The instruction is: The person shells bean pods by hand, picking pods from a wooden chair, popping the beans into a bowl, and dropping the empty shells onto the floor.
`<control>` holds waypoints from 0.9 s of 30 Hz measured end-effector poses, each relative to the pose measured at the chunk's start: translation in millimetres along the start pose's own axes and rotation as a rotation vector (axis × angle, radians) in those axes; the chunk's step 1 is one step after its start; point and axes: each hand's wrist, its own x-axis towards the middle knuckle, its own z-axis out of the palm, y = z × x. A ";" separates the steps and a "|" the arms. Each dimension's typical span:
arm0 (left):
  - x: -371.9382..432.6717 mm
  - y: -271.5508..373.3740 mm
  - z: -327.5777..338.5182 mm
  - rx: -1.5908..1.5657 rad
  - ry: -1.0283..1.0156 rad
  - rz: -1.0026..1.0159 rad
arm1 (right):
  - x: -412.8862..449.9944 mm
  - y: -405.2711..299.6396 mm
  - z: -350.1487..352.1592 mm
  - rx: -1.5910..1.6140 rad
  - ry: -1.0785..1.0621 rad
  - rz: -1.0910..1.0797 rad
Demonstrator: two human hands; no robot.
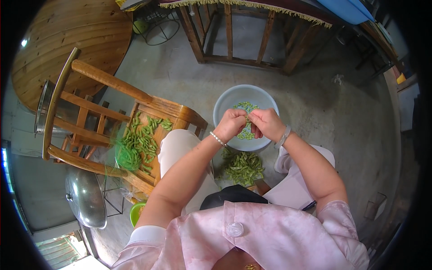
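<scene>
My left hand (232,125) and my right hand (265,123) meet above a pale blue plastic basin (223,101) on the floor. The fingertips of both are pinched close together; a small green bit shows between them, too hidden to name surely. Shelled green beans (246,135) lie in the basin. Just below it, a heap of green soybean pods (244,167) rests on the floor between my legs. More pods (143,138) are spread over the seat of a wooden chair (177,113) at my left, some inside a green mesh bag (128,157).
A wooden frame table (236,59) with a fringed cloth stands ahead. Left are a round wooden tabletop (77,37), a metal lid (86,195) and a green bowl (135,212) by the chair. A white scrap (337,79) lies on the floor at right.
</scene>
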 end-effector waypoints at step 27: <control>7.2 -1.0 -7.7 -0.017 -0.009 -0.079 | 2.3 0.3 -6.2 -0.112 0.095 -0.217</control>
